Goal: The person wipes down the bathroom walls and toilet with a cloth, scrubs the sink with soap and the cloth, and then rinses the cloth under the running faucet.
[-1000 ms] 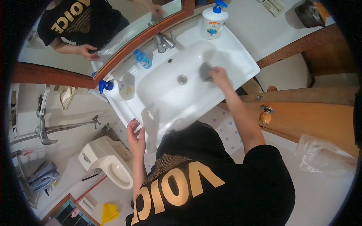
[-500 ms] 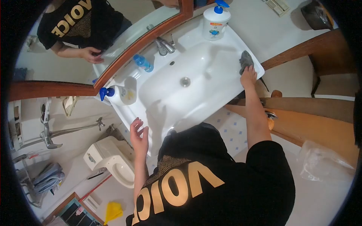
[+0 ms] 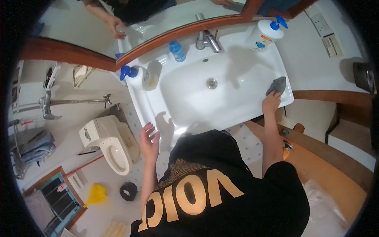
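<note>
My right hand (image 3: 271, 102) presses a crumpled grey cloth (image 3: 278, 85) against the right end of the white sink (image 3: 189, 114), close to its front corner. The fingers lie over the cloth's near edge. Off the sink's left front edge hangs my left hand (image 3: 149, 142), its fingers loosely curled apart and nothing in it. A pump bottle with a blue head (image 3: 142, 77) stands on the left ledge, and a small blue bottle (image 3: 177, 51) is beside the metal faucet (image 3: 208, 41). At the back right corner is a larger white pump bottle (image 3: 263, 36).
A wood-framed mirror (image 3: 177, 31) overhangs the sink's back edge. To the right are a wooden door (image 3: 323, 166) and a wall socket (image 3: 320, 24). A toilet (image 3: 114, 146) and a shower tap (image 3: 47, 104) are on the left. A yellow object (image 3: 96, 194) is at lower left.
The camera view has turned, so the sink appears lower and further right. My right hand remains on the grey cloth at the sink's right end; my left hand is still empty.
</note>
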The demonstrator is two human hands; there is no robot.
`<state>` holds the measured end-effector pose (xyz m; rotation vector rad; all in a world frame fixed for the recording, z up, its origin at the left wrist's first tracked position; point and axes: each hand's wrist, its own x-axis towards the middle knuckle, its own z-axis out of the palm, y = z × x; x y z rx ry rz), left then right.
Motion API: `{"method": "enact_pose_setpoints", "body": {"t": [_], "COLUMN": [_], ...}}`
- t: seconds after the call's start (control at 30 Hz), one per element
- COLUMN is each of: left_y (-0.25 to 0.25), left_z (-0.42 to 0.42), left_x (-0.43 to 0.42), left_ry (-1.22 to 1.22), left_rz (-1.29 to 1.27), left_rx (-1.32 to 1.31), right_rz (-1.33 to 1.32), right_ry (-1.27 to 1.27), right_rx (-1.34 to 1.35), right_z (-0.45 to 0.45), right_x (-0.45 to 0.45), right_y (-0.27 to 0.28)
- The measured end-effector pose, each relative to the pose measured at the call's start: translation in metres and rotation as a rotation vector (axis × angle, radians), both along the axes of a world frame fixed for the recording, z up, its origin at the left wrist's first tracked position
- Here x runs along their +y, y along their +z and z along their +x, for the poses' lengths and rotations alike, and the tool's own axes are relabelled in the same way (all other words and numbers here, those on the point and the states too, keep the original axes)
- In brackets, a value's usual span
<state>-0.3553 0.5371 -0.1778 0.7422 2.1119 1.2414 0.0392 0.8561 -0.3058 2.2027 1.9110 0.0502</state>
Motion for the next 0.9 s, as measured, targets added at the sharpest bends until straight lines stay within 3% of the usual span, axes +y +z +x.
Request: {"method": "enact_pose_setpoints", "body": {"t": [0.23,0.33,0.4,0.5,0.57,0.6,0.67,0.9], "left_y": [0.005,0.013,0.013,0.014,0.01,0.009,0.013,0.017], "left_z": [0.006,0.002,-0.003,-0.012,-0.02,-0.023,-0.028,-0.032], "left_x": [0.015,0.022,0.022,0.013,0.003,-0.003,-0.014,-0.05], "left_ry": [-0.065,-0.084,-0.066,0.021,0.064,0.086,0.107,0.203], "left_rz": [-0.035,-0.005,0.017,0.056,0.067,0.077,0.067,0.046], "left_rx": [0.042,0.08,0.094,0.086,0.091,0.099,0.113,0.1], "right_rz": [0.207,0.196,0.187,-0.03,-0.049,-0.058,-0.105,-0.509], "right_ry": [0.452,0.436,0.453,0.652,0.753,0.77,0.952,1.253], "right_rx": [0.199,0.303,0.278,0.118,0.429,0.43,0.694,1.039], "right_z": [-0.007,-0.007,-0.01,-0.012,-0.031,-0.039,-0.059,-0.159], "right_x": [0.016,0.023,0.006,-0.028,-0.054,-0.066,-0.091,-0.147], "right_y": [-0.022,-0.019,-0.012,-0.008,0.0,-0.001,0.0,0.028]}}
